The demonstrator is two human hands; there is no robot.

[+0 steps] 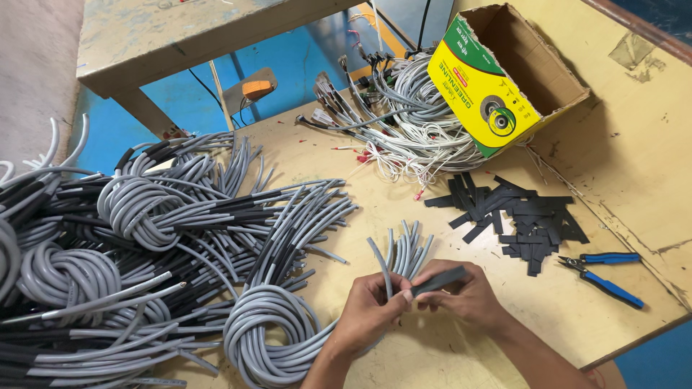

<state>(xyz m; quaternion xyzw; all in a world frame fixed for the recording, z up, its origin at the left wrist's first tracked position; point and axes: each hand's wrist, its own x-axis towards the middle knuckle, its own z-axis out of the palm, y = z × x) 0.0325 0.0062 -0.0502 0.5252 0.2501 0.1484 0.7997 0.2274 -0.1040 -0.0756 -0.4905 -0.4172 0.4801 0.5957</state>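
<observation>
My left hand (371, 310) pinches a bundle of grey cables (404, 248) just below their fanned-out ends. The bundle runs back into a grey coil (263, 335) lying at the table's front. My right hand (468, 292) holds a short black sleeve piece (440, 279) against the spot where the left hand grips the cables. The two hands touch each other above the yellow table (634, 173).
A big heap of coiled grey cables with black sleeves (151, 230) fills the left. Loose black sleeve pieces (519, 212) lie to the right, with blue-handled cutters (605, 277) beside them. An open yellow-green cardboard box (504, 72) and thin white wires (411, 122) sit at the back.
</observation>
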